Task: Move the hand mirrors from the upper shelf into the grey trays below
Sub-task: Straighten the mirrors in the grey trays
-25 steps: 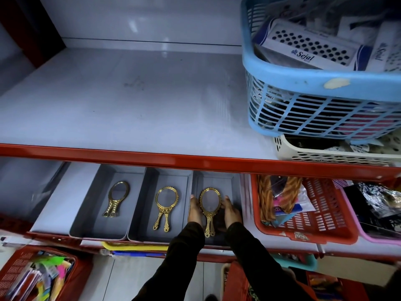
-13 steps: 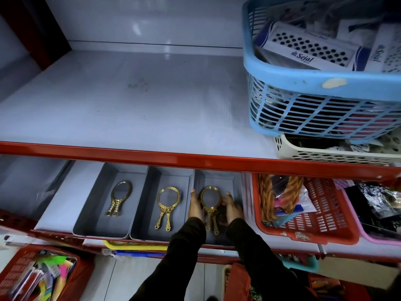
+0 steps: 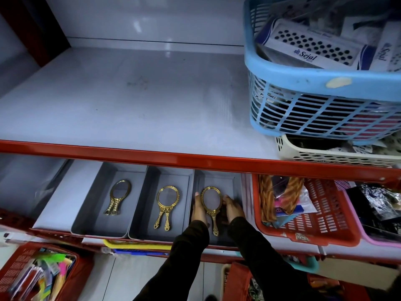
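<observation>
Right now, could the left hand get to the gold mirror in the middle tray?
Probably yes: the left hand sits just right of the middle tray, whose top is open, and nothing covers its mirror.

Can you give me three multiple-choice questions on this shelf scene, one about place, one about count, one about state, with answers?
1. Where is the mirror between the hands?
A. upper shelf
B. right grey tray
C. red basket

2. How many grey trays are there?
A. two
B. three
C. five

3. The upper shelf's left part is:
A. bare
B. stacked with mirrors
C. covered by baskets

Answers:
1 B: the left hand and right hand flank the mirror in the right grey tray.
2 B: three trays sit side by side.
3 A: the upper shelf shows nothing there.
</observation>
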`<state>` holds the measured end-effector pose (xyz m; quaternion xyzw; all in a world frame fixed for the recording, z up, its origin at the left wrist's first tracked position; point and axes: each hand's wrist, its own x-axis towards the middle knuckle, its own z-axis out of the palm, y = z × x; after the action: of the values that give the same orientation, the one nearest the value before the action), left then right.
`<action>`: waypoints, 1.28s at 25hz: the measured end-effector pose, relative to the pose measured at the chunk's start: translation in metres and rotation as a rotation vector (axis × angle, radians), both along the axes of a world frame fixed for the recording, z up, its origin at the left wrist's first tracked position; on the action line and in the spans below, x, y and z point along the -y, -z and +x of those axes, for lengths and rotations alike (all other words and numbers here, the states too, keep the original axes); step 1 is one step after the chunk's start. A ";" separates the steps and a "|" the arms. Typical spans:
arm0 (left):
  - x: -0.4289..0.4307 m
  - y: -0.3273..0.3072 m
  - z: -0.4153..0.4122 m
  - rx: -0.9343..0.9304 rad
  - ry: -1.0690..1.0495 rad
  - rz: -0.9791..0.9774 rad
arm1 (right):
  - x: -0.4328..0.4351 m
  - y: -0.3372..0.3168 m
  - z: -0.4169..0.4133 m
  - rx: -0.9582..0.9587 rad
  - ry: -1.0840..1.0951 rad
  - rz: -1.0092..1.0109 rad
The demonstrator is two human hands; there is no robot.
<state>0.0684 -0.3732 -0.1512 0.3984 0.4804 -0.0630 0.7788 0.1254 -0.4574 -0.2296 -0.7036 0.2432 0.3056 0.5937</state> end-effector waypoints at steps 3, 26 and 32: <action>-0.001 0.004 0.001 0.003 0.001 0.017 | -0.001 0.000 -0.001 -0.030 0.005 0.004; -0.006 0.002 0.001 0.043 0.076 0.037 | -0.003 -0.010 -0.008 -0.023 0.091 0.042; -0.029 -0.011 -0.012 0.144 0.042 0.088 | -0.003 -0.044 -0.014 0.167 0.156 0.110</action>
<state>0.0567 -0.3440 -0.1403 0.4457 0.4171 -0.0293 0.7915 0.1112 -0.4548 -0.1852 -0.6718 0.2297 0.2119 0.6716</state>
